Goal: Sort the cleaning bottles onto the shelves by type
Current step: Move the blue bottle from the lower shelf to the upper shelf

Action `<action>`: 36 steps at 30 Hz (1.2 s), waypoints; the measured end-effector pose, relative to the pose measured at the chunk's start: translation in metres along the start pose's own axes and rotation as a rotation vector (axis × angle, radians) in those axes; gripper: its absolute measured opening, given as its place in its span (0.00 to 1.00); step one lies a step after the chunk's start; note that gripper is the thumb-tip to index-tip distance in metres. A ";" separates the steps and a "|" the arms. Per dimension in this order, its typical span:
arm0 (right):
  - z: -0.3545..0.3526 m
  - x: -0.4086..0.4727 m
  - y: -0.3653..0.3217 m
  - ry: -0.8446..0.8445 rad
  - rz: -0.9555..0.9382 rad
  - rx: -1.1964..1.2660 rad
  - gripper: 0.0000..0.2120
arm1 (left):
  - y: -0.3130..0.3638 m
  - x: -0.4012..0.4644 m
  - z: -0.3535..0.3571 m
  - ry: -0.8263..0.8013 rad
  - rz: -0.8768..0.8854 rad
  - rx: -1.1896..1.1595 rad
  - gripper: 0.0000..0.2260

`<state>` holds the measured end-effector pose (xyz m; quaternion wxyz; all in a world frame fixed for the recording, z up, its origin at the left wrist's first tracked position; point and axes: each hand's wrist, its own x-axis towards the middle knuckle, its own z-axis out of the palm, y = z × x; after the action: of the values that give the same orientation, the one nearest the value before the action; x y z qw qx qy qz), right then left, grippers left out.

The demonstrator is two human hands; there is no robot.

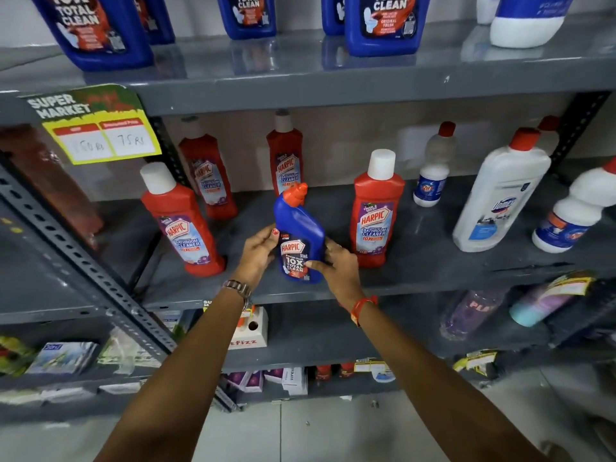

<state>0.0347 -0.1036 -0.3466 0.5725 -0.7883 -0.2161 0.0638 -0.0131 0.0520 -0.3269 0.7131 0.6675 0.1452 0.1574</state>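
Blue plastic, red-capped, the Harpic bottle (299, 235) stands slightly tilted near the front edge of the middle shelf (433, 261), held between both hands. On its left side the left hand (258, 253) presses its thumb and curled fingers (271, 235) against the bottle's flank; on its right the right hand (336, 263) wraps around the lower body, thumb across the label, fingers (331, 245) closed behind it. Each hand is closed only as far as the bottle's width allows. Along that shelf, left to right, stand red Harpic bathroom cleaner bottles (183, 221), one of them just beside the right hand, then white bottles with red caps (500, 191). Above, the top shelf (300, 75) carries a row of blue bottles (383, 21) of the same type.
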 end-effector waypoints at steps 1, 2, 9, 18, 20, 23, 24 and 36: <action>-0.001 -0.006 -0.001 0.010 -0.016 0.005 0.23 | 0.004 -0.007 0.000 -0.001 0.042 0.005 0.15; -0.002 -0.012 -0.003 0.021 -0.030 0.003 0.23 | 0.008 -0.014 -0.001 -0.009 0.077 0.012 0.16; -0.027 -0.047 -0.047 0.007 -0.167 0.120 0.21 | 0.048 -0.065 0.003 0.039 0.235 0.031 0.17; -0.085 -0.050 -0.172 -0.067 -0.466 0.332 0.23 | 0.189 -0.112 0.041 0.241 0.627 -0.061 0.22; -0.096 -0.042 -0.204 -0.075 -0.520 0.355 0.23 | 0.225 -0.114 0.046 0.242 0.675 -0.074 0.17; -0.108 -0.027 -0.248 -0.064 -0.591 0.351 0.24 | 0.270 -0.107 0.048 0.292 0.729 0.013 0.09; -0.110 -0.020 -0.261 -0.050 -0.617 0.339 0.23 | 0.283 -0.103 0.048 0.305 0.741 0.025 0.08; -0.096 0.078 -0.323 -0.051 -0.489 0.207 0.16 | 0.337 -0.015 0.033 0.411 0.517 -0.115 0.14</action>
<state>0.0513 -0.0741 -0.0023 0.6428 -0.6481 -0.4068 -0.0346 -0.0233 0.0360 0.0117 0.6419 0.5950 0.1026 0.4727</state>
